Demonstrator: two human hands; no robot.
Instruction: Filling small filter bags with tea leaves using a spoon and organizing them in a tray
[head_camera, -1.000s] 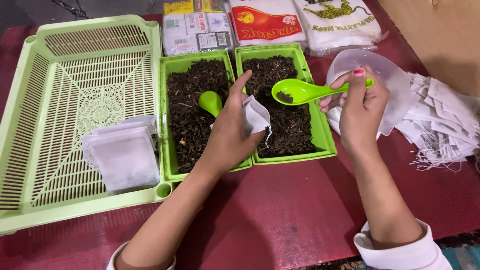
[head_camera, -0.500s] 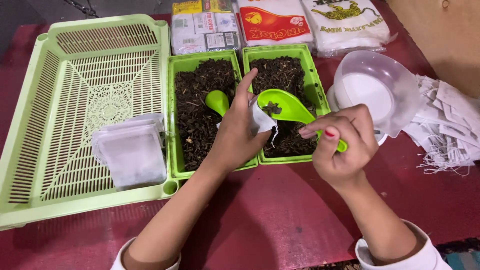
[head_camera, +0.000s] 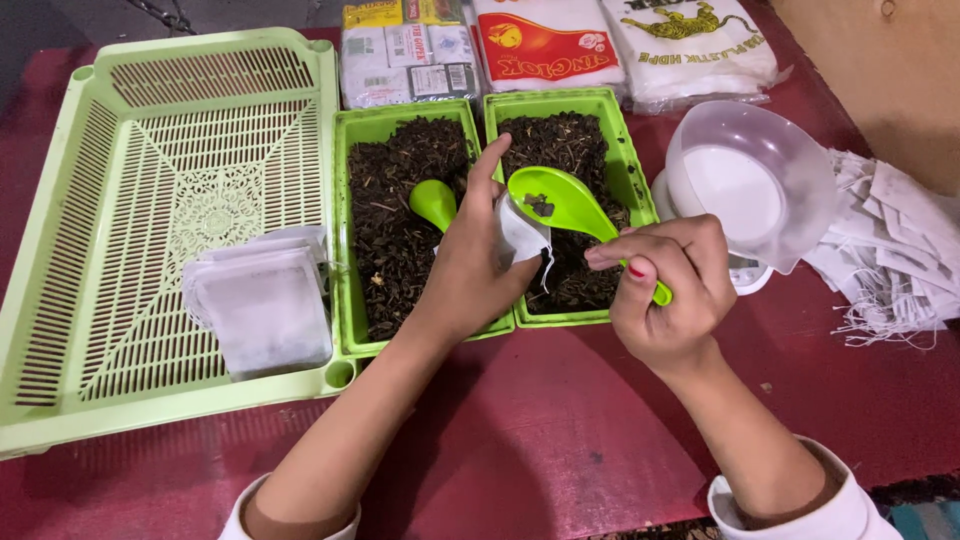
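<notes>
Left hand pinches a small white paper bag at its mouth, held over the green trays; bag looks light, limp, easily torn, best held by the rim. Right hand, fist-closed, grips the green spoon handle, bowl tilted against the bag, a few dark leaves left in it.

two tea trays sit side by side mid-table, a basket to their left with filled bags in it. packets lie behind the trays. right of them a bowl, then empty bags.
</notes>
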